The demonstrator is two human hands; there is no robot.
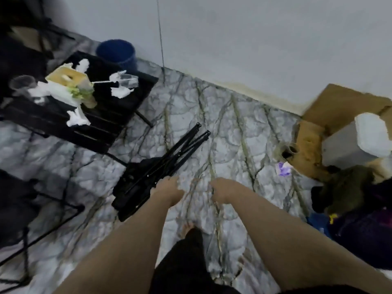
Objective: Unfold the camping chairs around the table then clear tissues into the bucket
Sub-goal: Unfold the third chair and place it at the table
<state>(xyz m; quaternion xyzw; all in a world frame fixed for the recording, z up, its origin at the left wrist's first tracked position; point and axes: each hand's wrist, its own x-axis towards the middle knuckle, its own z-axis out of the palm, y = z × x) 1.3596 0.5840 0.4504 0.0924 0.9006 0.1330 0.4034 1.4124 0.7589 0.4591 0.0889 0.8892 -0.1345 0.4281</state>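
A folded black camping chair (148, 172) lies on the marble floor, its legs pointing up and right. My left hand (168, 190) touches the chair's frame at its right side; whether it grips the frame is unclear. My right hand (220, 190) hangs loosely curled over bare floor, holding nothing. The low black table (106, 124) stands at the upper left with several crumpled white tissues (77, 118) on it. A blue bucket (117, 53) stands behind the table by the wall.
A tissue box (67, 78) and clear plastic cups (22, 83) sit on the table. An unfolded black chair (19, 200) stands at the left. A cardboard box (339, 126), white foam and dark bags (360, 219) crowd the right. My foot (187, 228) is below.
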